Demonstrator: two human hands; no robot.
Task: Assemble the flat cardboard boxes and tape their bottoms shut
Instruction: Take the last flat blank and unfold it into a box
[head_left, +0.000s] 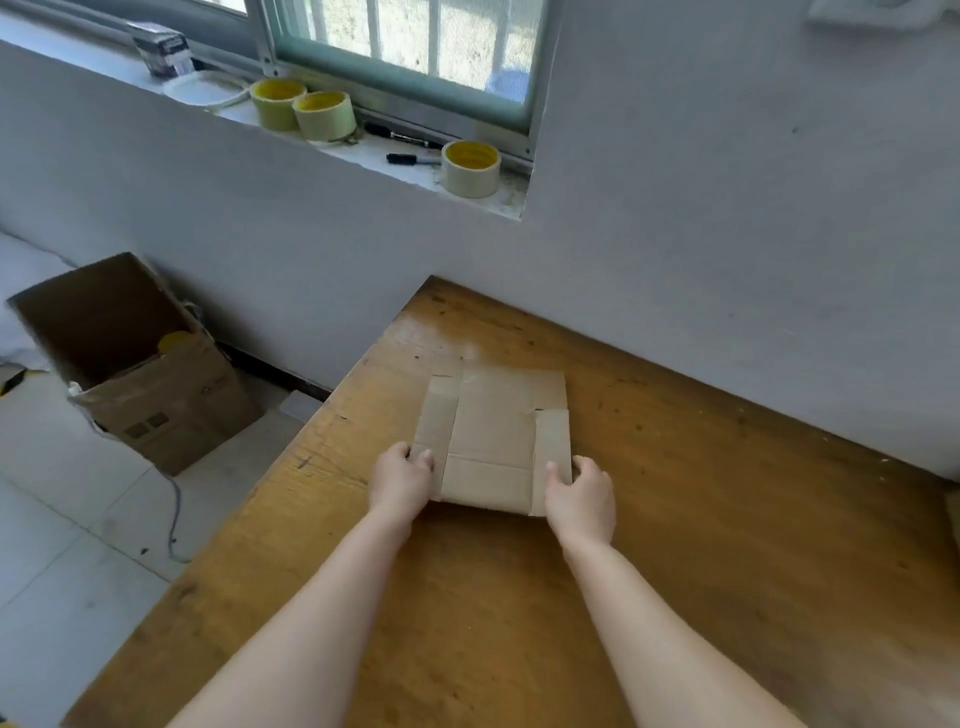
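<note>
A flat brown cardboard box (493, 436) lies on the wooden table (727, 519), its flaps folded flat. My left hand (401, 480) grips its near left corner, thumb on top and fingers curled at the edge. My right hand (581, 493) grips the near right corner the same way. Three rolls of yellowish tape stand on the windowsill: two side by side (278, 103) (324, 114) and one further right (470, 167).
A large open cardboard carton (166, 410) stands on the tiled floor left of the table, with something yellow inside. Two black markers (410, 159) lie on the windowsill (363, 150). The grey wall runs along the table's far edge. A cable trails on the floor.
</note>
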